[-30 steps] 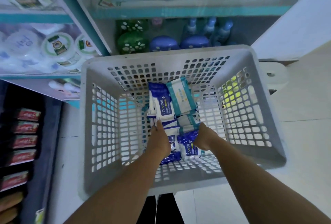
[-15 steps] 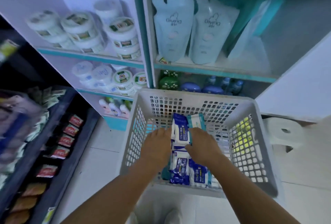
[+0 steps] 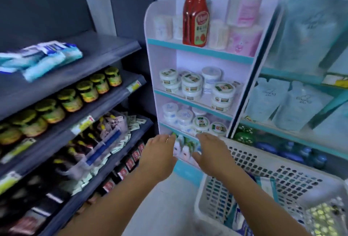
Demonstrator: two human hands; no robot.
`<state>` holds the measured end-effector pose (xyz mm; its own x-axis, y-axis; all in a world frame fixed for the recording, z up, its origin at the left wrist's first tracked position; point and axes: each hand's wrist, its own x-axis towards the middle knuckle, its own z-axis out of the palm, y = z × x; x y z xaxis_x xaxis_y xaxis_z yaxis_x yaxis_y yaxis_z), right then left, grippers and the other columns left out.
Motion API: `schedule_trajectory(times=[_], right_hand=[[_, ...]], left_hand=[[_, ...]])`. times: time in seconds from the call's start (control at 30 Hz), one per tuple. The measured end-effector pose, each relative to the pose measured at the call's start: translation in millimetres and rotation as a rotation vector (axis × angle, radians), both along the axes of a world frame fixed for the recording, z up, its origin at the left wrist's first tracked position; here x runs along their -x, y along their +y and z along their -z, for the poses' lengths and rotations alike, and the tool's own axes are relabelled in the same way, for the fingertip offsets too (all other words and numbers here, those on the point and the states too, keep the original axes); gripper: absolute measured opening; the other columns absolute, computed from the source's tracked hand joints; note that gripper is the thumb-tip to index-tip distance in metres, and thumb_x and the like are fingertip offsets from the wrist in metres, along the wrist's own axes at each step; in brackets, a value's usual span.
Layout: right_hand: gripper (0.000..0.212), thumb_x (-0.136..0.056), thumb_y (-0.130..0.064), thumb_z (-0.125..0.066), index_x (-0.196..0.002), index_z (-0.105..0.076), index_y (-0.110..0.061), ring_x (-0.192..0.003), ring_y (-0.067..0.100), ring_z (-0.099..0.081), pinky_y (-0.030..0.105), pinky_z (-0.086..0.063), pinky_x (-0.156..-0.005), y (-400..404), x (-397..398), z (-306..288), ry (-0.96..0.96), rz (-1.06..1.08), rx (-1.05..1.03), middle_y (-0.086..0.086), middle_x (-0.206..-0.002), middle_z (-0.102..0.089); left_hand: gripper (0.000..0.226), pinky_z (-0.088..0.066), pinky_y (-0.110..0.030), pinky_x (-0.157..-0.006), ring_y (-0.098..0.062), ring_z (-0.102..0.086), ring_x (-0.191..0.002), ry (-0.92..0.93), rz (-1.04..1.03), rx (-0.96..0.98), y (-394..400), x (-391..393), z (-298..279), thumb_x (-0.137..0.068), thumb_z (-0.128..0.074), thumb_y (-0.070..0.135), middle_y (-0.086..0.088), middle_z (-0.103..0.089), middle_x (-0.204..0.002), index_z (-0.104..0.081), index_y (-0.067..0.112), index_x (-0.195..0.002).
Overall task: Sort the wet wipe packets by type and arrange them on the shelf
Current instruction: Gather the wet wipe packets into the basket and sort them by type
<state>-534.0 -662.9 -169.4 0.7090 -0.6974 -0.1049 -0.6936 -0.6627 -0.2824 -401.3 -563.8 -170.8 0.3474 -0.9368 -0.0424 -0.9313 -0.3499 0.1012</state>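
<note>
Both hands raised out in front, between the grey shelving on the left and the white basket (image 3: 273, 185) at near right. Left hand (image 3: 160, 157) with fingers straight and slightly spread, nothing in its grip. Right hand (image 3: 211, 151) likewise flat and relaxed, fingers forward, holding nothing as far as the motion blur allows.

Wet wipe packets in two places: a small heap (image 3: 40, 59) already lying on the top grey shelf (image 3: 90, 66) at far left, blue-and-white ones mixed with pale teal ones, not yet separated by type; and more packets (image 3: 239, 220) down in the basket, glimpsed through its perforated wall.

Probably light, soft, pillowy film packs with a slick wrapper, easily squashed but not fragile. Best taken flat across the broad faces, thumb on one side and fingers on the other, or pinched at a crimped end seam; several stackable in one grip, though likely to slide over each other.

Compared with half a second ago: hands lifted clear of the basket, where they were down on the packets, and now carrying none. View swung up and left, bringing the grey shelves with the jar rows (image 3: 75, 96) and the narrow white rack (image 3: 163, 47) into sight, the basket pushed to the lower right corner.
</note>
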Motion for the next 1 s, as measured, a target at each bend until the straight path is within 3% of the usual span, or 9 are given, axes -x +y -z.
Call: schedule_trajectory(times=[0.2, 0.57, 1.0], right_hand=[[0.048, -0.093, -0.036, -0.05, -0.135, -0.04, -0.015, -0.126, 0.026, -0.042, 0.034, -0.034, -0.101, 71, -99, -60, -0.075, -0.146, 0.096, 0.005, -0.138, -0.046], [0.059, -0.097, -0.04, -0.047, -0.148, -0.027, -0.018, -0.14, 0.019, -0.025, 0.033, -0.023, -0.115, 188, -245, -128, -0.212, -0.381, 0.136, -0.001, -0.153, -0.028], [0.056, -0.098, -0.039, -0.044, -0.148, -0.029, -0.019, -0.14, 0.017, -0.027, 0.032, -0.023, -0.115, 238, -395, -156, -0.254, -0.665, 0.174, -0.003, -0.153, -0.03]], left_hand=[[0.059, -0.022, -0.033, -0.113, -0.02, -0.029, -0.138, -0.082, -0.11, 0.066, 87, -89, -57, -0.094, -0.047, 0.041, 0.001, -0.033, -0.147, -0.026, 0.02, -0.145], [0.061, -0.025, -0.034, -0.113, -0.021, -0.033, -0.136, -0.165, -0.36, 0.194, 236, -214, -126, -0.094, -0.046, 0.045, 0.002, -0.035, -0.148, -0.027, 0.022, -0.147], [0.058, -0.025, -0.033, -0.111, -0.02, -0.034, -0.135, -0.216, -0.686, 0.217, 305, -315, -155, -0.098, -0.038, 0.045, 0.002, -0.036, -0.147, -0.023, 0.021, -0.148]])
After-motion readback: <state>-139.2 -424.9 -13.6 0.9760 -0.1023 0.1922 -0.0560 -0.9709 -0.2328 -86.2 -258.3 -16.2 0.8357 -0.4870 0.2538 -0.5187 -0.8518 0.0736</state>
